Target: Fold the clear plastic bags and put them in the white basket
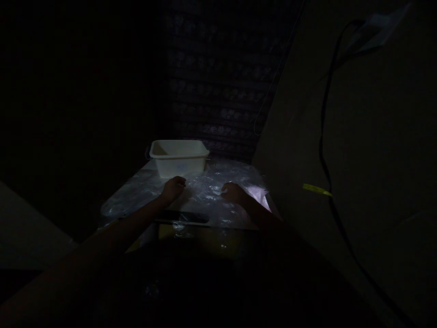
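Note:
In dim light, clear plastic film [208,187] lies crumpled and shiny over a pale table [141,180]. My left hand [173,189] has its fingers curled closed at the film, just in front of a cream plastic tub [180,165]. To the right, my right hand [234,193] also has bent fingers pinched at the film, its fingertips turned towards the left hand. The film stretches between the two hands and hangs over the near table edge. Darkness hides the exact grip of the fingertips.
A dark slot or strip [186,216] runs along the table's near edge. On the right wall hangs a black cable [322,136] with a yellow tag [316,189]. A patterned dark curtain or wall [215,91] stands behind the table. A bright pale patch [258,195] shows by my right forearm.

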`<move>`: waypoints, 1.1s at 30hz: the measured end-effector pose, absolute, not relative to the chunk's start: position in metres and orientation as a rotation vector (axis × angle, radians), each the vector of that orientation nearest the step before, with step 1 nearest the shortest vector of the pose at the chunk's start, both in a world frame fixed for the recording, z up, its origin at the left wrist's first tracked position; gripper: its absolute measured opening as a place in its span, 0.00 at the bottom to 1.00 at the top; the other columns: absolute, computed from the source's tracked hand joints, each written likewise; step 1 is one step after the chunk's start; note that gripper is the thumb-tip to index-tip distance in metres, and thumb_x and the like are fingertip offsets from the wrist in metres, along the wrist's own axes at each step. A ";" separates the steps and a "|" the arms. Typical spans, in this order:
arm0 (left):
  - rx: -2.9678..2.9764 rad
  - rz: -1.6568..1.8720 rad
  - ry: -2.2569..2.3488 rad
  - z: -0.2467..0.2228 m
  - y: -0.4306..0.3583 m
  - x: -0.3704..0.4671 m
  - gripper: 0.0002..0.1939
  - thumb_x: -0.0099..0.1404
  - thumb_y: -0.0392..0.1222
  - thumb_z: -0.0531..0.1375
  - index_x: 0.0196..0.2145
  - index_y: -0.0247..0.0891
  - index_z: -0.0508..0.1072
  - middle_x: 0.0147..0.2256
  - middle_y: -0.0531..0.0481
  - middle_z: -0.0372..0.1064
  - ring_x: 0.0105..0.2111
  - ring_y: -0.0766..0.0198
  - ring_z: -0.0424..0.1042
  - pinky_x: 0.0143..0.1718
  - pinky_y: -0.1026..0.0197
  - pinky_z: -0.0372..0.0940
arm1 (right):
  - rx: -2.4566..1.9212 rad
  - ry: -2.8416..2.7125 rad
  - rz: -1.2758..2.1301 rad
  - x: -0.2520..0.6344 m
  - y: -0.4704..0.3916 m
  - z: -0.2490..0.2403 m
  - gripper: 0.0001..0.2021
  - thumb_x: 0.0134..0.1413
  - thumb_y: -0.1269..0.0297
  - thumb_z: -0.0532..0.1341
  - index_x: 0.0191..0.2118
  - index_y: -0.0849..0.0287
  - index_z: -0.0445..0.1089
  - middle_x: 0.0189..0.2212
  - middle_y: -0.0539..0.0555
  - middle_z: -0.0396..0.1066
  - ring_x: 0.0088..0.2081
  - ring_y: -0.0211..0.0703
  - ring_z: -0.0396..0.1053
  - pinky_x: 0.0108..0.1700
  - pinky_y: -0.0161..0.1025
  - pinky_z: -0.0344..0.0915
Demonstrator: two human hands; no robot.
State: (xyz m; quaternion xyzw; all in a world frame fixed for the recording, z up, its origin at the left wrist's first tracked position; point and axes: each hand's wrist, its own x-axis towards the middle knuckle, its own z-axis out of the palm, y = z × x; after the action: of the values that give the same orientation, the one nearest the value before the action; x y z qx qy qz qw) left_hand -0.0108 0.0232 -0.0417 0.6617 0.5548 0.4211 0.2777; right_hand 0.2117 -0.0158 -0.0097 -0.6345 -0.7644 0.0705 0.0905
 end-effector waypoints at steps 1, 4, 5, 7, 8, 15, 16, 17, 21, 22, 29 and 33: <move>1.779 1.134 1.492 -0.042 0.023 -0.012 0.13 0.39 0.31 0.51 0.27 0.36 0.66 0.25 0.52 0.66 0.28 0.64 0.66 0.32 0.61 0.61 | -1.903 -2.266 0.197 0.211 -0.017 -0.005 0.10 0.37 0.66 0.53 0.30 0.61 0.66 0.31 0.53 0.67 0.33 0.38 0.63 0.31 0.31 0.57; 1.902 1.088 1.548 -0.041 0.020 -0.015 0.16 0.39 0.29 0.49 0.29 0.36 0.65 0.29 0.50 0.66 0.30 0.64 0.65 0.33 0.62 0.61 | -1.947 -2.347 0.404 0.209 -0.022 0.008 0.09 0.37 0.65 0.52 0.21 0.64 0.67 0.24 0.55 0.68 0.26 0.38 0.65 0.25 0.30 0.57; 1.958 1.072 1.549 -0.040 0.019 -0.017 0.17 0.39 0.29 0.48 0.31 0.35 0.64 0.31 0.49 0.65 0.31 0.64 0.65 0.33 0.62 0.60 | -1.933 -2.407 0.584 0.209 -0.025 0.010 0.10 0.38 0.65 0.51 0.18 0.65 0.66 0.20 0.54 0.68 0.23 0.36 0.64 0.23 0.30 0.57; 2.105 1.032 1.539 -0.036 0.014 -0.020 0.19 0.40 0.29 0.47 0.33 0.34 0.64 0.34 0.47 0.63 0.33 0.64 0.64 0.35 0.62 0.60 | -1.860 -2.493 0.956 0.207 -0.029 0.011 0.10 0.37 0.67 0.51 0.14 0.65 0.64 0.14 0.52 0.65 0.17 0.33 0.62 0.21 0.30 0.56; 2.182 1.007 1.540 -0.034 0.012 -0.022 0.20 0.40 0.29 0.47 0.34 0.33 0.64 0.36 0.46 0.62 0.34 0.63 0.64 0.37 0.61 0.59 | -1.817 -2.514 1.103 0.207 -0.031 0.009 0.10 0.37 0.68 0.51 0.14 0.65 0.63 0.12 0.50 0.64 0.16 0.32 0.60 0.20 0.30 0.56; 2.650 0.757 1.549 -0.015 0.003 -0.037 0.20 0.44 0.30 0.47 0.38 0.31 0.62 0.39 0.43 0.58 0.40 0.60 0.58 0.42 0.59 0.54 | -1.701 -2.599 1.053 0.219 -0.024 -0.017 0.09 0.38 0.70 0.51 0.16 0.67 0.64 0.11 0.49 0.62 0.15 0.29 0.58 0.21 0.29 0.56; 2.688 0.722 1.585 -0.012 0.001 -0.039 0.20 0.44 0.30 0.47 0.38 0.31 0.62 0.39 0.42 0.58 0.41 0.59 0.58 0.42 0.59 0.54 | -1.696 -2.650 0.934 0.223 -0.022 -0.018 0.09 0.38 0.70 0.52 0.16 0.67 0.65 0.12 0.50 0.63 0.15 0.29 0.58 0.21 0.29 0.55; 2.716 0.682 1.633 -0.009 0.000 -0.041 0.20 0.45 0.31 0.47 0.38 0.30 0.62 0.39 0.41 0.58 0.41 0.58 0.58 0.42 0.59 0.54 | -1.694 -2.696 0.816 0.226 -0.020 -0.020 0.09 0.38 0.69 0.52 0.16 0.67 0.65 0.13 0.51 0.64 0.15 0.29 0.58 0.21 0.28 0.55; 2.631 0.498 1.899 0.002 -0.009 -0.045 0.16 0.50 0.37 0.46 0.37 0.32 0.64 0.35 0.41 0.63 0.35 0.56 0.62 0.34 0.59 0.57 | -1.718 -2.764 0.614 0.232 -0.018 -0.021 0.11 0.40 0.68 0.51 0.19 0.67 0.66 0.16 0.52 0.66 0.17 0.29 0.59 0.21 0.27 0.54; 2.583 0.435 1.949 0.005 -0.011 -0.045 0.16 0.51 0.39 0.45 0.36 0.33 0.64 0.33 0.41 0.64 0.33 0.57 0.64 0.31 0.59 0.57 | -1.719 -2.770 0.611 0.232 -0.017 -0.021 0.11 0.41 0.67 0.50 0.20 0.67 0.67 0.17 0.53 0.66 0.17 0.29 0.59 0.21 0.27 0.54; 2.495 0.284 2.189 0.032 -0.029 -0.042 0.19 0.54 0.47 0.41 0.34 0.36 0.66 0.31 0.44 0.66 0.31 0.56 0.64 0.27 0.60 0.56 | -1.738 -2.960 0.106 0.223 -0.015 -0.017 0.15 0.43 0.63 0.48 0.25 0.68 0.68 0.24 0.57 0.68 0.24 0.35 0.63 0.22 0.29 0.53; 2.427 0.412 2.503 0.048 -0.032 -0.066 0.23 0.54 0.49 0.41 0.40 0.32 0.61 0.39 0.38 0.60 0.39 0.49 0.59 0.33 0.54 0.55 | -1.756 -2.949 0.013 0.223 -0.013 -0.018 0.17 0.44 0.61 0.47 0.30 0.67 0.67 0.30 0.58 0.67 0.30 0.38 0.64 0.26 0.30 0.55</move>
State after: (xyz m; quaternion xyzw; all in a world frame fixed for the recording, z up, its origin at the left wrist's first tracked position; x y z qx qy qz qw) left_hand -0.0664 -0.0322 0.0479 0.6795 0.7009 0.1155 -0.1835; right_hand 0.2225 -0.0127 -0.0178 -0.5062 -0.8502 0.0038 -0.1446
